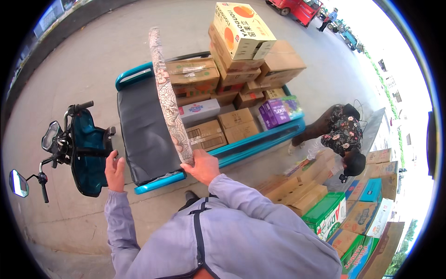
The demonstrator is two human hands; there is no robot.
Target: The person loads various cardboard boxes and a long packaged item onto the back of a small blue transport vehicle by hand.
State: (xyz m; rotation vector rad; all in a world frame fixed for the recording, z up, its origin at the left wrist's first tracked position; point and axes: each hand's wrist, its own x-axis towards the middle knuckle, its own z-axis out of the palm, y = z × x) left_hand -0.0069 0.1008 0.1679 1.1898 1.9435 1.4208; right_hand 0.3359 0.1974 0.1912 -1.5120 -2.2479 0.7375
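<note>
My right hand point(203, 167) grips the near end of a long flower-patterned padded board point(168, 97). That board stands across a blue electric cargo tricycle, between its black seat point(146, 129) and its cargo bed. My left hand point(115, 172) is raised with nothing in it, fingers apart, left of the seat's near corner. Cardboard cartons point(238, 122) fill much of the cargo bed behind the board. A white carton point(200, 110) and a purple juice box point(278, 113) lie among them. A cream carton with orange pictures point(244, 31) tops the stack.
At left are the tricycle's handlebars point(57, 139) and mirror point(19, 183). The blue side rail point(251, 141) edges the bed. A person in a floral top point(343, 130) bends over cartons point(306, 191) at right. More boxes point(327, 212) are piled beside me. A red vehicle point(296, 10) stands far off.
</note>
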